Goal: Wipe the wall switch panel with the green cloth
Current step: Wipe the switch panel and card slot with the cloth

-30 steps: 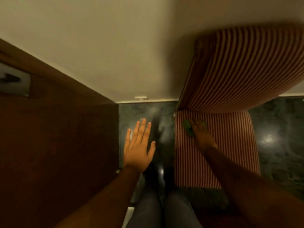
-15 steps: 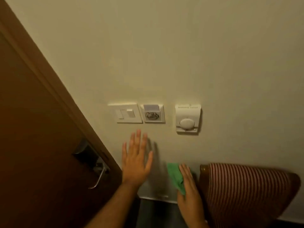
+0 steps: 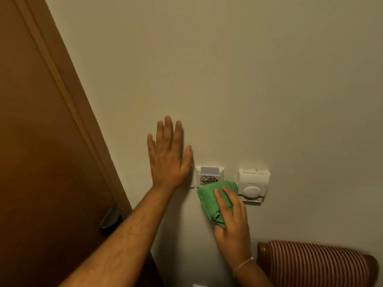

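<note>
My left hand (image 3: 169, 160) covers almost all of the switch plate (image 3: 192, 184); I see only a thin strip of its right edge. The green cloth (image 3: 213, 198) hides the lower right corner of the card holder (image 3: 209, 177), and my right hand (image 3: 232, 220) hides much of the cloth. The scribbled mark on the card holder is too small for me to read. My forearm blocks part of the door handle (image 3: 109, 219). The striped chair back (image 3: 317, 264) runs off the bottom edge.

Fuzzy green cloth (image 3: 209, 200), matt wall (image 3: 248, 79)
</note>
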